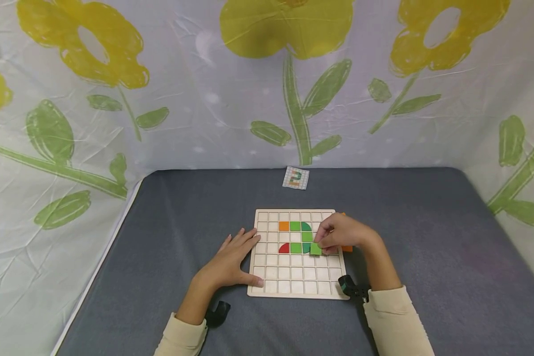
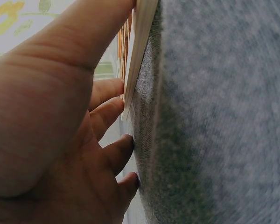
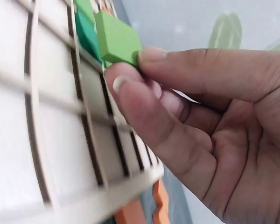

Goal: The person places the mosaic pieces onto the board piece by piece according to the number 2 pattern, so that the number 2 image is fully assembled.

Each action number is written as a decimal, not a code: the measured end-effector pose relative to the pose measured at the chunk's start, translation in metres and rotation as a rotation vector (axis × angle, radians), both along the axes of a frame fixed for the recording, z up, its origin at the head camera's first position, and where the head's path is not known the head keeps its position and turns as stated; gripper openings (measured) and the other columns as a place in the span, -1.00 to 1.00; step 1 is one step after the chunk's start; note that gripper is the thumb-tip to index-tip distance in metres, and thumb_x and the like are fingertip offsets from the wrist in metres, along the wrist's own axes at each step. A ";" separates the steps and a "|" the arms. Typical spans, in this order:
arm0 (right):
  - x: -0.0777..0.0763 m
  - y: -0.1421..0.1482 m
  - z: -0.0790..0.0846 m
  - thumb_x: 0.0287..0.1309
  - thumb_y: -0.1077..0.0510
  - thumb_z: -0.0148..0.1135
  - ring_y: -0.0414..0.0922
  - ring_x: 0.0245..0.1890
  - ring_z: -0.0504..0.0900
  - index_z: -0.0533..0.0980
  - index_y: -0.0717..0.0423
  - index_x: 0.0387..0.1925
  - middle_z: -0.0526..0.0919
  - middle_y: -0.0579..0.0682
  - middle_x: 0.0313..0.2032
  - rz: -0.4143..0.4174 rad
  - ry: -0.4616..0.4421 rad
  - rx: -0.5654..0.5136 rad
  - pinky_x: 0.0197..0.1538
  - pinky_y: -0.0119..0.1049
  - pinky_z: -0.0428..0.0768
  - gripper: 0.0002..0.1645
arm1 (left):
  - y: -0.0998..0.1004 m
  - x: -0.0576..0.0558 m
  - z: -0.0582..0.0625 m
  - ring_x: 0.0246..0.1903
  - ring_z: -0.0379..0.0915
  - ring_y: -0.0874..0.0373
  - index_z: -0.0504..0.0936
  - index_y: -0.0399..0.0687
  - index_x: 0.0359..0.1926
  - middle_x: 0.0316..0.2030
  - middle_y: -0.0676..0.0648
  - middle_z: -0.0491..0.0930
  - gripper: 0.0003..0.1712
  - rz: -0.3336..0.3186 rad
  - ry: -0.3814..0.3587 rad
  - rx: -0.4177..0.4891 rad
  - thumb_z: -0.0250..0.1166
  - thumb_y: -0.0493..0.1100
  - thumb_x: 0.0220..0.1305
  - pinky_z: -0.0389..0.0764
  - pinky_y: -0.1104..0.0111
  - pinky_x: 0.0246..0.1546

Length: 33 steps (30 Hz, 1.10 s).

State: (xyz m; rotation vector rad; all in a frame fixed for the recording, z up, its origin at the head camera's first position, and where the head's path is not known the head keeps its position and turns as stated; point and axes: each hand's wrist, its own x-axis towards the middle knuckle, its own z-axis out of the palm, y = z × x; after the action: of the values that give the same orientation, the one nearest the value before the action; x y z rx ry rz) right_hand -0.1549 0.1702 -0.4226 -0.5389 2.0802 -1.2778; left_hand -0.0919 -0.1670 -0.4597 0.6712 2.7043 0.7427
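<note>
A wooden grid board (image 1: 296, 274) lies on the table. My right hand (image 1: 344, 231) pinches a light green square tile (image 3: 119, 39) between thumb and fingers, tilted just over the board's right-middle cells. Beside it in the grid sit a dark green piece (image 1: 305, 247), a green square (image 1: 295, 248) and a red quarter-round tile (image 1: 284, 248). Higher up are an orange square (image 1: 284, 226), more green squares (image 1: 307, 237) and a dark green quarter-round (image 1: 306, 226). With fingers spread, my left hand (image 1: 229, 259) rests on the board's left edge, thumb near the lower corner.
Behind the board lies a small card (image 1: 295, 178) printed with a coloured grid pattern. Orange pieces (image 1: 347, 248) show past the board's right edge, partly hidden by my right hand. Dark grey cloth (image 1: 427, 247) covers the table, and a flower-printed curtain (image 1: 196, 99) stands behind.
</note>
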 end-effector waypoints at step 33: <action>0.037 -0.088 -0.006 0.00 0.48 0.30 -0.20 -0.50 0.43 0.62 0.13 -0.57 0.60 -0.16 -0.53 -0.014 0.447 0.181 -0.41 -0.33 0.46 -0.77 | 0.000 0.000 0.000 0.53 -0.21 -0.11 0.24 -0.09 0.52 0.54 -0.07 0.07 0.33 0.001 -0.006 0.014 0.58 0.40 -0.19 -0.24 -0.13 0.45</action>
State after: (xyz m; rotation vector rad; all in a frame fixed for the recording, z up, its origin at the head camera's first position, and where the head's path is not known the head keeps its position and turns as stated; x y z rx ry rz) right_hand -0.1176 0.0820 -0.4281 -0.7834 2.5376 -1.0278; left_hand -0.0917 -0.1670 -0.4598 0.6697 2.6961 0.7641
